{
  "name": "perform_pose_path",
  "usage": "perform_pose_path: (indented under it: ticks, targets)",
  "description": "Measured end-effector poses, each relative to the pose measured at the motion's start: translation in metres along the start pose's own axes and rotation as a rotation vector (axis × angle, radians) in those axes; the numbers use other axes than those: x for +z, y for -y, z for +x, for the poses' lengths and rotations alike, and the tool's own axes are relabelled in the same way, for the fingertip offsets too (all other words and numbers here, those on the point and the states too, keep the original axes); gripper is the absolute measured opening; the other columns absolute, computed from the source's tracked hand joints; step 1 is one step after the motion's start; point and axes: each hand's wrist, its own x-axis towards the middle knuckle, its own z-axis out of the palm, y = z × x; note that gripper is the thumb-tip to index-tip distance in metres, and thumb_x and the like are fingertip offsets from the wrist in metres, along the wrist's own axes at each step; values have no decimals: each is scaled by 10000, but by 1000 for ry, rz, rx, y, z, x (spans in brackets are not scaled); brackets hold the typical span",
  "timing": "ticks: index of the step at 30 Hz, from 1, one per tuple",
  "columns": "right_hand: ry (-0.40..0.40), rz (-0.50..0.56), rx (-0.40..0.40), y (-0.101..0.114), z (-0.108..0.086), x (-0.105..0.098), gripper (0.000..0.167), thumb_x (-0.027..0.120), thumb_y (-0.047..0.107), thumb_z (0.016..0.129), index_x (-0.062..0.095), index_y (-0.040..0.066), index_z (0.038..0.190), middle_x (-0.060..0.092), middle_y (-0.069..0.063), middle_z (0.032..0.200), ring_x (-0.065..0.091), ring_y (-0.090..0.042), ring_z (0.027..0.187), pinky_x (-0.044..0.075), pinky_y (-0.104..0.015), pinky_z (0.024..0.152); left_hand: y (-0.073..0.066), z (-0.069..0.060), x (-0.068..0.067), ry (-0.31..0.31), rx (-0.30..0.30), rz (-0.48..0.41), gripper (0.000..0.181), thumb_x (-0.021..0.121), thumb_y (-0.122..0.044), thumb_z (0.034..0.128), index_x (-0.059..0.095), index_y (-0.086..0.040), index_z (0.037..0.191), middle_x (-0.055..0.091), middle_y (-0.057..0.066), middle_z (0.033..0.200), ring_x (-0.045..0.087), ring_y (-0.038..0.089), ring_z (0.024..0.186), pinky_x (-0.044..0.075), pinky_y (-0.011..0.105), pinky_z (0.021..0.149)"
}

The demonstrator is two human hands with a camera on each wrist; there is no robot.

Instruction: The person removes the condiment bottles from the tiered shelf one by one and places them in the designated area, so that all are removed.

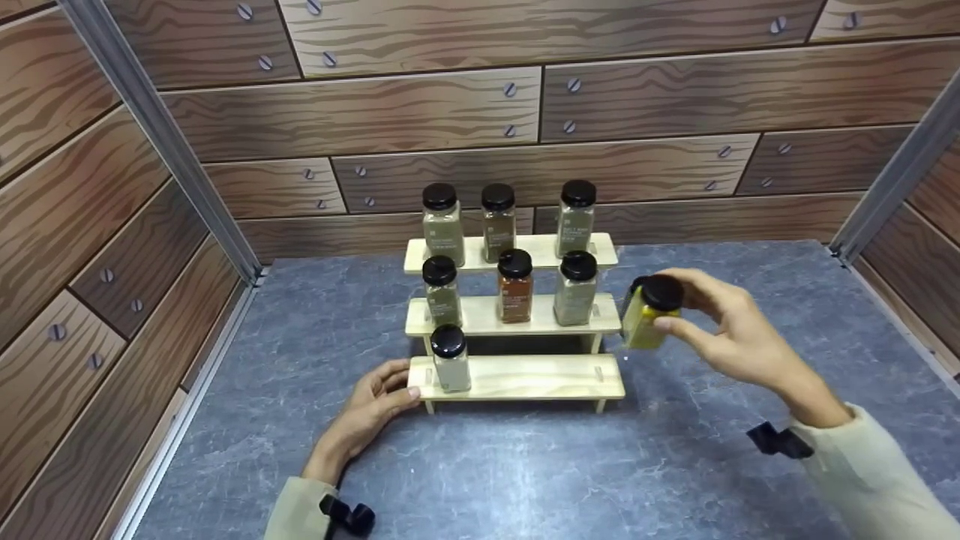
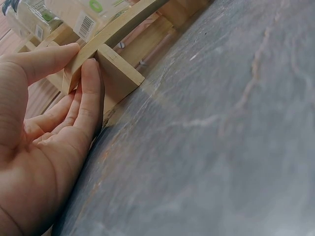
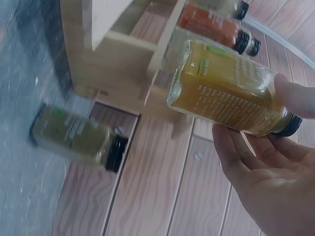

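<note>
My right hand [image 1: 739, 330] grips a spice jar of yellow powder [image 1: 643, 326] near its black lid, off the table, just right of the wooden tiered rack [image 1: 525, 377]. In the right wrist view the yellow jar [image 3: 224, 88] lies between thumb and fingers. My left hand [image 1: 367, 409] pinches the left end of the rack's lowest step, thumb on top and fingers beneath, as the left wrist view shows. On that step stands a jar of pale powder [image 1: 451, 367], at the left end. A greenish jar [image 3: 74, 135] stands on the table behind the yellow one, mostly hidden in the head view.
The middle step holds a green jar [image 1: 442, 300], a red-orange jar [image 1: 515, 292] and a pale jar [image 1: 575, 296]. Three more jars, including a brown one [image 1: 499, 229], stand on the top step. Wood-patterned walls [image 1: 450, 112] enclose the grey marbled table [image 1: 315, 315].
</note>
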Motion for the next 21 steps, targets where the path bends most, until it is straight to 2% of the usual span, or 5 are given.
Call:
perform_pose_path:
  ticks: [3, 11, 21]
  targets:
    - [-24, -21, 10, -3, -1, -8, 592, 779, -202, 824, 634, -49, 1378, 746, -131, 1183, 716, -60, 1071, 580, -157, 1000, 1, 0, 0, -4, -6, -4, 686, 701, 11, 959, 346, 162, 1526, 616, 187, 1409, 683, 238, 1176, 601, 347, 1070]
    - [-70, -79, 69, -15, -2, -26, 591, 766, -216, 832, 619, -73, 1386, 715, 87, 1180, 700, -13, 1073, 561, -112, 991, 0, -1, 1, -3, -3, 0, 684, 703, 8, 960, 351, 157, 1527, 600, 213, 1427, 681, 239, 1180, 599, 339, 1071]
    - [-80, -121, 163, -40, -3, -44, 576, 747, -145, 908, 574, -35, 1446, 671, 144, 1236, 652, 52, 1138, 522, -52, 983, -2, -1, 0, 9, -2, 4, 682, 693, 9, 968, 343, 154, 1534, 575, 247, 1457, 683, 235, 1190, 588, 337, 1088]
